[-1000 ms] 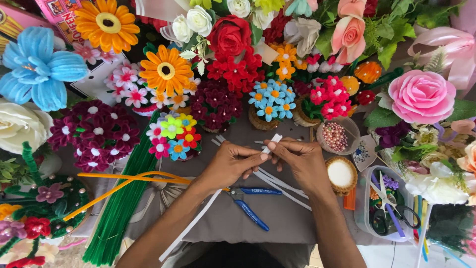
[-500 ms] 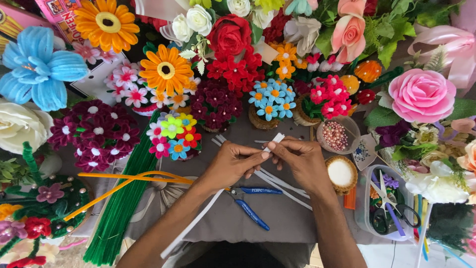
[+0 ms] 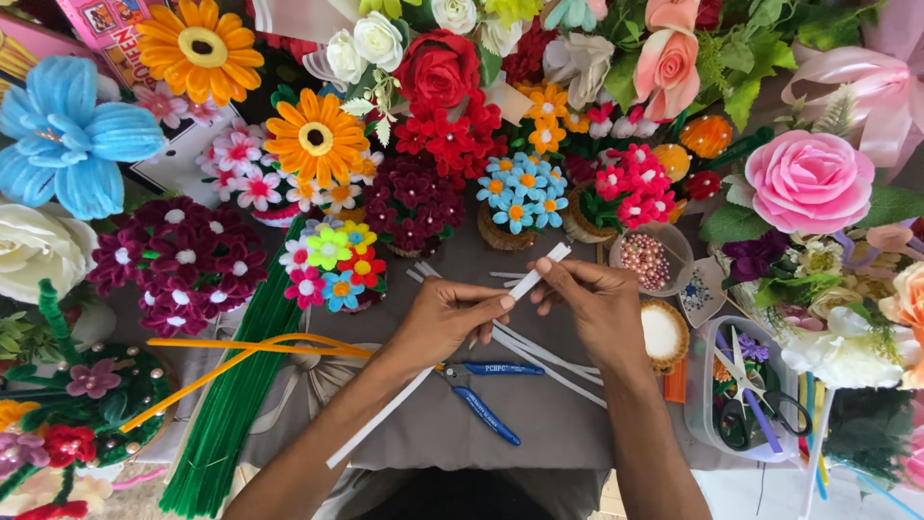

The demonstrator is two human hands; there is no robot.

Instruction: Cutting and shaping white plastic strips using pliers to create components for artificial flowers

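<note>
While green stems lie at the far left, the left hand and right hand both pinch one white strip above the blue pliers, beside a bead bowl.

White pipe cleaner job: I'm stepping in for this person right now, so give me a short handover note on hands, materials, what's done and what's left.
Left hand and right hand both pinch one white pipe cleaner above the grey cloth.
More white pipe cleaners lie under the hands; blue-handled pliers sit just below them, untouched.
Green pipe cleaners lie bundled at the left.
Done: many finished flowers ring the cloth.
Left: the held piece is straight, not yet shaped.
</note>
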